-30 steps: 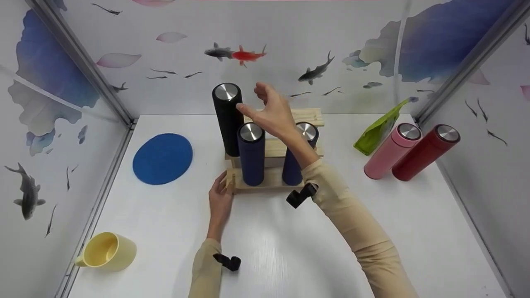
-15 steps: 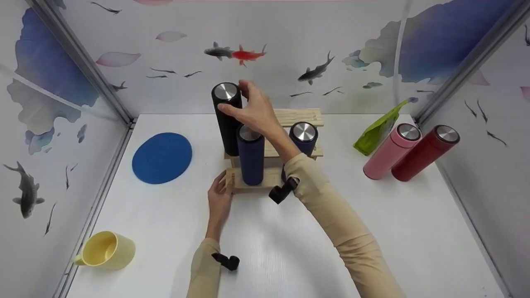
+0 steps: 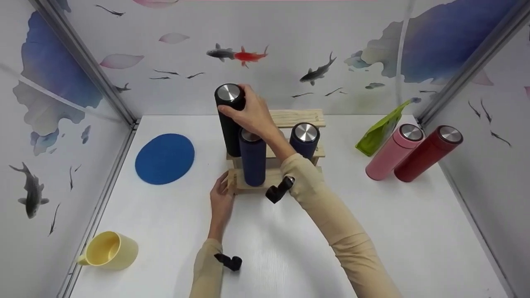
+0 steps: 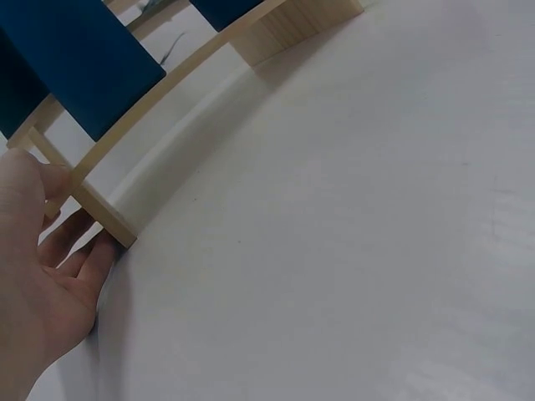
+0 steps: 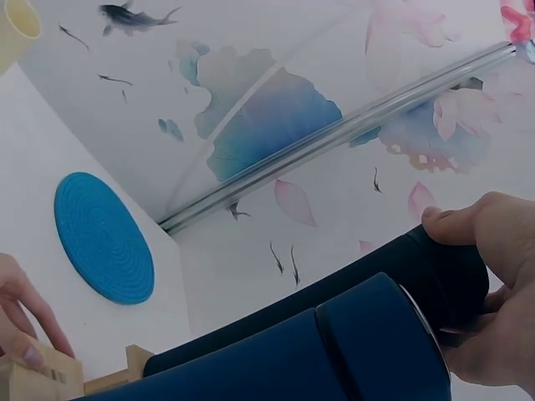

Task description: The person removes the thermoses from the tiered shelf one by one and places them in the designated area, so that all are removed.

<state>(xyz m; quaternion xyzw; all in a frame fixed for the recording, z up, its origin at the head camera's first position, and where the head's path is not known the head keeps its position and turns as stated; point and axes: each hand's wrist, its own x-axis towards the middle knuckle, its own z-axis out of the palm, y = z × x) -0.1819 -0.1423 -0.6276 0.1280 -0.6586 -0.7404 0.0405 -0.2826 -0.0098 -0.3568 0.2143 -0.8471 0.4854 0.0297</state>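
My right hand (image 3: 257,111) grips a black thermos flask (image 3: 229,128) near its steel-topped cap, thumb on the near side. In the right wrist view the thumb and fingers wrap the cap end of the black flask (image 5: 401,267). This flask stands upright at the left end of a stepped wooden rack's (image 3: 297,118) middle step. Just in front, a navy flask (image 3: 254,163) stands on the lowest step; a second navy flask (image 3: 305,144) is farther right, its base hidden by my right arm. My left hand (image 3: 221,200) holds the lowest step's left end, thumb above, fingers below.
A round blue mat (image 3: 165,159) lies left of the rack, with a yellow mug (image 3: 118,252) nearer the front left. Toward the right stand a green pouch (image 3: 379,132), a pink flask (image 3: 391,155) and a red flask (image 3: 428,153). Patterned panels wall in the white table.
My right hand has moved left from beside the black flask and closed round its upper part. The left hand stays on the rack, and the flasks have not moved.
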